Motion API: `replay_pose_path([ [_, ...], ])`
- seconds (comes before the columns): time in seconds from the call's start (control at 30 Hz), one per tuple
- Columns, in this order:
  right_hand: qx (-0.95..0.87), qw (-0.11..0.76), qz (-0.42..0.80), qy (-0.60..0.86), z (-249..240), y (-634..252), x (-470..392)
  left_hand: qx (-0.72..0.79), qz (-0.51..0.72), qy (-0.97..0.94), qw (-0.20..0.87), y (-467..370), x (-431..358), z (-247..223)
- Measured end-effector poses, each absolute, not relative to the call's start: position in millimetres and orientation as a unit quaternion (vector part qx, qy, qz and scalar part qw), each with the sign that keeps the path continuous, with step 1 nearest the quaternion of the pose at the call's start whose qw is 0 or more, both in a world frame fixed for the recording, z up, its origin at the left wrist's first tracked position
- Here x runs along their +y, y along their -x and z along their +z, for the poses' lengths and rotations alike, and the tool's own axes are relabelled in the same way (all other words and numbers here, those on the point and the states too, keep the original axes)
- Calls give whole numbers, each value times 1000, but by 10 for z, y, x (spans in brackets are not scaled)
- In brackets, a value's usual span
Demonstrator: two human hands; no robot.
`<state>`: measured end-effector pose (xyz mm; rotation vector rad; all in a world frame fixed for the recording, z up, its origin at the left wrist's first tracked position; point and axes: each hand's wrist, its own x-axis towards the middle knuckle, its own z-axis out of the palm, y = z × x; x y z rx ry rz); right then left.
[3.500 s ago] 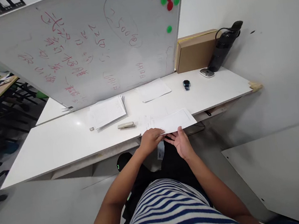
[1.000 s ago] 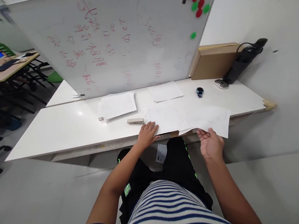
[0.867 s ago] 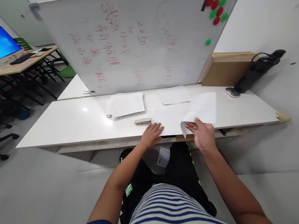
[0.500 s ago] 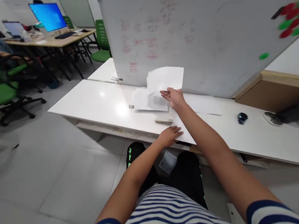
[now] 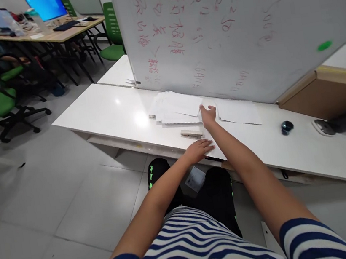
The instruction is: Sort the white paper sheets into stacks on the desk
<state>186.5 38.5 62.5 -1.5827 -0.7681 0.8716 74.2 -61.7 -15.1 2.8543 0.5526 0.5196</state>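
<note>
My left hand (image 5: 198,150) lies flat at the front edge of the white desk, fingers spread, just below a pale stapler (image 5: 192,133). At the right edge of a loose stack of white papers (image 5: 176,105) is my right hand (image 5: 208,115), its thumb and fingers apart. The fingertips of that hand touch or nearly touch the top sheet. More white sheets (image 5: 239,110) lie to the right of this hand. A small metallic item (image 5: 151,116) sits at the stack's left corner.
A whiteboard (image 5: 211,35) with red writing stands along the back of the desk (image 5: 100,109). To the right are a cardboard box (image 5: 331,100), a dark round object (image 5: 286,127) and a grey-white device (image 5: 323,127). A person sits at the far left.
The sheet that was raised by my right hand now lies on the stack. My right hand has come down and its fingers have parted. The view has shifted slightly.
</note>
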Motion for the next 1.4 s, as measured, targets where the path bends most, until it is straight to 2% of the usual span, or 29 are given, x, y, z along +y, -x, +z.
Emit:
replay_pose_path([
  [0.2,-319,580,157,733,533,-2780,-606,208,184,-957,86,-715,-727,-127],
  [0.33,-286,557,18,779,191,-3084,-1541,217,209,-949,91,-703,-843,-107],
  [0.4,-230,569,-4,789,-7,-3090,-1912,214,226,-944,109,-706,-905,-102],
  [0.5,-115,612,64,779,-228,-3038,-2268,207,264,-932,139,-711,-1016,-100],
  [0.6,-74,649,314,689,-310,-3056,-2453,187,290,-926,154,-686,-1154,-97],
  [0.67,-96,636,471,604,-305,-3107,-2535,174,301,-922,168,-642,-1259,-96],
  [0.73,-109,616,537,566,-282,-3146,-2603,187,321,-909,191,-579,-1377,-98],
  [0.93,-116,574,570,577,-304,-3094,-2733,277,373,-829,312,-389,-1782,-101],
  [1.07,-123,567,568,583,-324,-3088,-2790,452,426,-639,454,-379,-1892,-54],
  [1.13,-124,564,559,595,-290,-3118,-2821,501,395,-514,573,-404,-1856,-9],
  [1.23,-136,552,546,616,-186,-3168,-2860,484,279,-422,714,-441,-1756,76],
  [1.3,-153,545,546,618,-102,-3188,-2878,476,239,-433,727,-455,-1701,129],
  [1.4,-167,544,543,618,2,-3186,-2894,490,244,-463,697,-465,-1664,183],
])
